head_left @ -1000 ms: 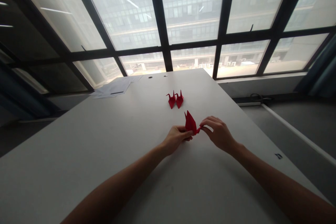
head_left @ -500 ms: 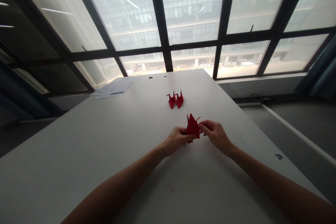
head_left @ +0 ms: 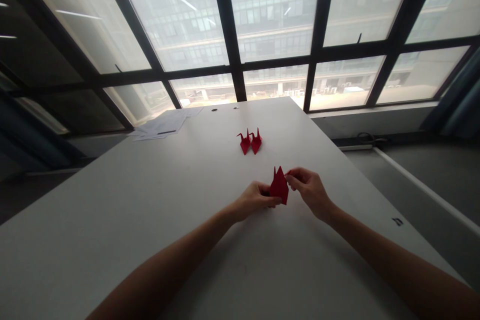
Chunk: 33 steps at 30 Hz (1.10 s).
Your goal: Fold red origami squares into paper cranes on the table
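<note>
A red origami crane (head_left: 279, 188) is held above the white table (head_left: 150, 210), its folded points upward. My left hand (head_left: 258, 195) pinches its lower left part between thumb and fingers. On the crane's right side, my right hand (head_left: 305, 184) is closed with thumb and fingertips at the thin bent tip, which the fingers mostly hide. Farther up the table stand two finished-looking red cranes, a left one (head_left: 245, 144) and a right one (head_left: 256, 143), side by side and very close together.
White paper sheets (head_left: 165, 125) lie at the table's far left, a dark pen-like strip on them. A small dark mark (head_left: 397, 221) is near the right edge. Tall framed windows stand behind the table. A white pipe (head_left: 423, 187) runs along the floor at right.
The crane in my hands has tilted to the right and come slightly lower. My right fingers have moved up and closed over its thin bent tip, which showed free before.
</note>
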Each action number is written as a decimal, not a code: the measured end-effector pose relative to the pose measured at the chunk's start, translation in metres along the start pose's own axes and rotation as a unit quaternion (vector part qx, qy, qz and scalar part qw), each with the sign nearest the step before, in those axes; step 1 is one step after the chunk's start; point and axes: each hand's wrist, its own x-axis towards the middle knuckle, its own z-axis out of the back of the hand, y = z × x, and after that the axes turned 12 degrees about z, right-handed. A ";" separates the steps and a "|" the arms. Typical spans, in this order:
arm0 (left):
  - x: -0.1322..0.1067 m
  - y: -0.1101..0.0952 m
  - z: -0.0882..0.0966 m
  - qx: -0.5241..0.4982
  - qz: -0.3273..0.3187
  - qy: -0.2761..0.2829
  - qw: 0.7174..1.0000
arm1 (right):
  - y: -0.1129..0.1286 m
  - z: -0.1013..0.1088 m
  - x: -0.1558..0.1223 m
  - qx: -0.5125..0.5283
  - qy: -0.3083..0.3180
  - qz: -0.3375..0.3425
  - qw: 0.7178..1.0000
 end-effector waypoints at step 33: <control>0.003 0.007 -0.006 -0.024 -0.045 -0.092 0.994 | 0.001 -0.005 -0.006 -0.032 0.022 -0.039 0.998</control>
